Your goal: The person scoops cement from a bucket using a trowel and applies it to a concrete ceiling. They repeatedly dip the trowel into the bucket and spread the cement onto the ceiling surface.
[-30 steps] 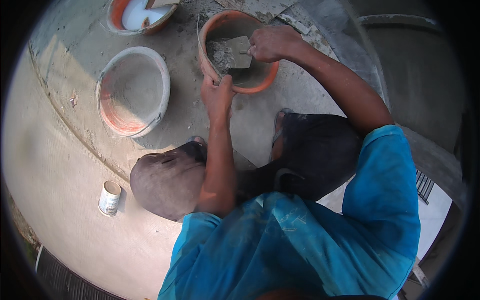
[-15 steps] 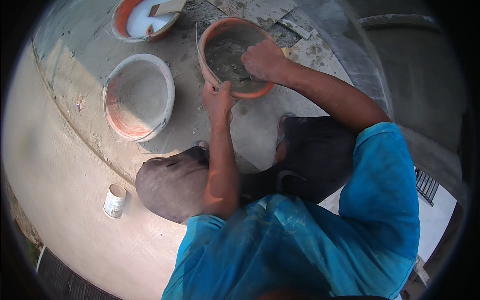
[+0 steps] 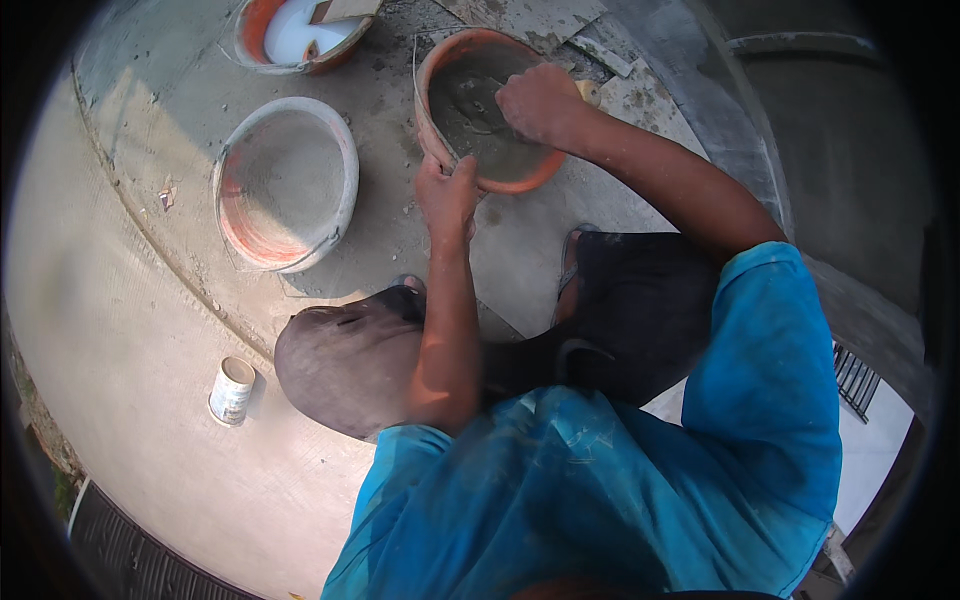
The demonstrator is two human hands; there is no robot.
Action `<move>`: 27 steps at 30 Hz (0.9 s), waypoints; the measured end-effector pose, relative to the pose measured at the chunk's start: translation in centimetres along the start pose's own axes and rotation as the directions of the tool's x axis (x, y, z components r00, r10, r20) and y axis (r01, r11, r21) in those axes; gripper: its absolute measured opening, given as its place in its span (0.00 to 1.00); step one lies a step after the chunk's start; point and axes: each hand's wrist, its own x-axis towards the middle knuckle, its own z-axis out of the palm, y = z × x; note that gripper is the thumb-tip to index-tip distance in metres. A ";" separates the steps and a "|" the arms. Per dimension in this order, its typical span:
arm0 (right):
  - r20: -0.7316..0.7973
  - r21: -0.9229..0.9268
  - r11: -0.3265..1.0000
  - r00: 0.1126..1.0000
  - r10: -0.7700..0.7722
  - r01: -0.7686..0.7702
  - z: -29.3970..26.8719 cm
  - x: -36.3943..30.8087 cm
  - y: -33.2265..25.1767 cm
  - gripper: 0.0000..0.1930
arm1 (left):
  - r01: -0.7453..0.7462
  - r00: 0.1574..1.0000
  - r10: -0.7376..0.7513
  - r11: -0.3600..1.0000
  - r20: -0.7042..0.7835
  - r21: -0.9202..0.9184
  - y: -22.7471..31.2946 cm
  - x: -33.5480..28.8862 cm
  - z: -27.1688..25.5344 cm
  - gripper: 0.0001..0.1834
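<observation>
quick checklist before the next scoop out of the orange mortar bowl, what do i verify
1. Left hand grips the near rim of the orange bowl to steady it: ok.
2. Right hand is inside the bowl, closed on a handle: ok. The tool's blade is hidden under the hand: cannot tell.
3. Grey mortar is left in the bowl: ok.
4. Bowl sits flat on the floor: cannot tell, it looks slightly tipped toward the left hand.
5. Grey-coated bucket stands apart from the bowl, out of the working arm's way: ok.
6. Small can stands well away from both hands: ok.
</observation>
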 end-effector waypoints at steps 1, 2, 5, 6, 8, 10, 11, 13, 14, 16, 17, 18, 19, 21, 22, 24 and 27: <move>0.014 -0.058 0.998 1.000 -0.009 0.010 0.9 -0.6 -0.9 0.12 | 0.038 0.999 -0.039 0.999 -0.016 -0.017 0.6 0.0 0.1 0.17; 0.039 -0.119 0.993 0.999 -0.021 0.025 1.1 -1.4 -1.4 0.11 | 0.085 0.996 -0.086 0.996 -0.033 -0.041 1.6 -0.4 0.3 0.17; -0.028 0.129 0.991 0.999 0.042 -0.038 -1.8 -1.2 -0.3 0.11 | 0.122 0.992 -0.123 0.992 -0.034 -0.011 1.9 -0.7 0.2 0.17; -0.036 0.089 0.995 0.999 0.039 -0.036 -0.9 -1.1 -0.1 0.10 | 0.112 0.994 -0.111 0.994 -0.022 0.018 1.9 -0.5 0.2 0.16; -0.077 0.007 1.000 0.997 0.030 -0.029 -0.2 -0.4 -0.2 0.10 | 0.087 0.996 -0.086 0.996 -0.021 0.019 1.1 -0.2 0.0 0.16; -0.051 -0.035 0.999 0.998 -0.035 0.033 -0.1 -1.2 -1.1 0.09 | 0.089 0.996 -0.088 0.996 -0.030 0.028 0.8 0.0 -0.2 0.15; -0.031 -0.056 0.996 0.997 -0.068 0.066 -0.2 -1.7 -1.4 0.09 | 0.105 0.994 -0.103 0.994 -0.040 0.036 0.9 0.1 -0.3 0.14; -0.041 0.062 0.998 0.999 0.000 0.002 -1.5 -1.0 -0.1 0.08 | 0.109 0.994 -0.108 0.993 -0.032 0.042 1.1 0.0 -0.3 0.13; -0.043 0.124 0.992 0.999 0.032 -0.027 -1.8 -0.5 0.4 0.08 | 0.098 0.995 -0.097 0.994 -0.014 0.041 1.1 -0.1 -0.1 0.13; -0.125 0.053 0.998 0.992 -0.014 0.021 -0.9 0.5 0.0 0.08 | 0.083 0.996 -0.084 0.996 0.016 0.038 1.2 -0.1 -0.3 0.13; -0.165 0.009 0.999 0.986 -0.032 0.034 -0.7 0.7 -0.2 0.08 | 0.080 0.996 -0.080 0.996 0.029 0.026 1.2 0.0 -0.2 0.13; -0.227 -0.134 0.989 0.969 -0.098 0.069 -0.1 0.4 -1.2 0.07 | 0.077 0.996 -0.077 0.997 0.043 0.015 1.2 0.1 -0.2 0.13; -0.272 -0.277 0.955 0.945 -0.181 0.103 0.4 -0.4 -3.1 0.06 | 0.108 0.994 -0.110 0.993 0.023 0.044 1.3 0.2 -0.4 0.13; -0.283 -0.454 0.870 0.894 -0.346 0.193 0.4 -1.9 -3.9 0.05 | 0.175 0.985 -0.174 0.980 -0.018 0.099 1.4 0.7 -1.1 0.13; -0.395 -0.465 0.864 0.829 -0.396 0.192 0.6 -1.9 -2.6 0.05 | 0.152 0.988 -0.152 0.987 -0.010 0.052 1.6 0.7 -1.2 0.14; -0.583 -0.480 0.858 0.665 -0.466 0.181 2.2 -0.5 1.3 0.06 | 0.120 0.993 -0.119 0.992 0.018 -0.041 1.2 0.4 -0.8 0.15; -0.605 -0.465 0.883 0.706 -0.367 0.061 2.0 1.4 4.7 0.07 | 0.094 0.996 -0.094 0.996 0.001 -0.008 2.0 -0.1 0.0 0.17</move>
